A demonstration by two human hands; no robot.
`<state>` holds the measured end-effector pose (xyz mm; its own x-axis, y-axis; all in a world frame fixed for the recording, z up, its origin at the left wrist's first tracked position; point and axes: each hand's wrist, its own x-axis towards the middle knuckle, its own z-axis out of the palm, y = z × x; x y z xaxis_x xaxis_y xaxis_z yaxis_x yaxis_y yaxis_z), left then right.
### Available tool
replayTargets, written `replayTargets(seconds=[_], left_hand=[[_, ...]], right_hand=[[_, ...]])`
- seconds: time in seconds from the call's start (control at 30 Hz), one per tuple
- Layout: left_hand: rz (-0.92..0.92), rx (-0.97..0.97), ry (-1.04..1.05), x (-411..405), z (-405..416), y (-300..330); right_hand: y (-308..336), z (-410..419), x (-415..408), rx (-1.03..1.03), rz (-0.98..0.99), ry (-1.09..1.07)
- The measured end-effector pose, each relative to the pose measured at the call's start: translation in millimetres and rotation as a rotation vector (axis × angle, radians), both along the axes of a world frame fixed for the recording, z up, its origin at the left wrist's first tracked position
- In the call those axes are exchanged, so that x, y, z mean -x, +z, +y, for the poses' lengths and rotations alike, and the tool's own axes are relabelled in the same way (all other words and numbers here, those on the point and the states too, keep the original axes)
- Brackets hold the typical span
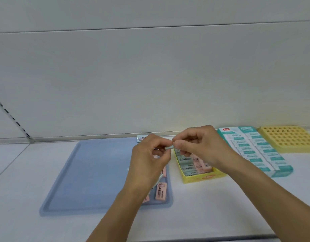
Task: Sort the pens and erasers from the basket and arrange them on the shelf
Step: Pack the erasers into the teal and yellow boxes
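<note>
Likely stationery shop: white display shelf (203, 215), slotted upright (12, 117), boxed erasers (252, 151).

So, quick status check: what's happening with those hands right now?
Left hand and right hand both pinch one small pale green eraser. Held above yellow cardboard eraser box. Nothing blocking.

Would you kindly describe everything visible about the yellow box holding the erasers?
The yellow box is a shallow, open-topped tray that looks like thin card, with a red-orange mark on its near wall. It lies flat on the white shelf, between the blue tray and a teal-and-white box. Inside lie rows of pale green and pink erasers, some marked 4B. The right hand hovers over its far end, hiding that part.
</note>
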<state>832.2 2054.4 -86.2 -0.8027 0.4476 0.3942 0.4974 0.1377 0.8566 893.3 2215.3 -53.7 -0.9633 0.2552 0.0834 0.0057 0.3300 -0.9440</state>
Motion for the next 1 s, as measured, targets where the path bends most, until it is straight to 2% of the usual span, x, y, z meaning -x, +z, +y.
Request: replayTargets(seconds=[0.07, 0.2, 0.27, 0.43, 0.5, 0.6, 0.73, 0.8, 0.93, 1.0], left_hand=[[-0.048, -0.023, 0.005, -2.6, 1.3, -2.3], [-0.285, -0.071, 0.006, -6.4, 5.1, -6.5], [-0.278, -0.062, -0.001, -9.1, 7.3, -6.8], [-0.178, 0.008, -0.031, -9.7, 7.6, -5.3], [-0.145, 0.067, -0.027, -7.3, 5.0, -6.2], [-0.184, 0.09, -0.061, -6.7, 4.7, -7.2], [-0.393, -0.047, -0.153, -6.4, 12.4, -3.5], [-0.409, -0.062, -0.183, -4.1, 14.9, -1.6], [-0.359, -0.043, -0.162, -4.3, 18.6, -1.3], [-0.405, -0.098, -0.132, -2.9, 18.2, -1.0]], right_hand=[[-2.1, 2.2, -6.5, -0.003, 0.013, -0.042], [-6.9, 6.0, -18.3, -0.108, 0.07, -0.057], [-9.8, 7.2, -21.3, -0.178, 0.046, -0.071], [-14.8, 22.4, -27.5, -0.513, -0.083, -0.089], [-15.0, 29.0, -30.7, -0.555, -0.131, -0.093], [-16.5, 26.5, -29.1, -0.509, -0.096, -0.142], [-13.3, 11.4, -21.3, -0.14, 0.004, -0.201], [-11.2, 7.7, -19.4, -0.052, -0.017, -0.179], [-11.8, 2.8, -19.1, 0.015, -0.006, -0.082], [-14.7, 3.6, -21.5, -0.108, 0.049, -0.095]])
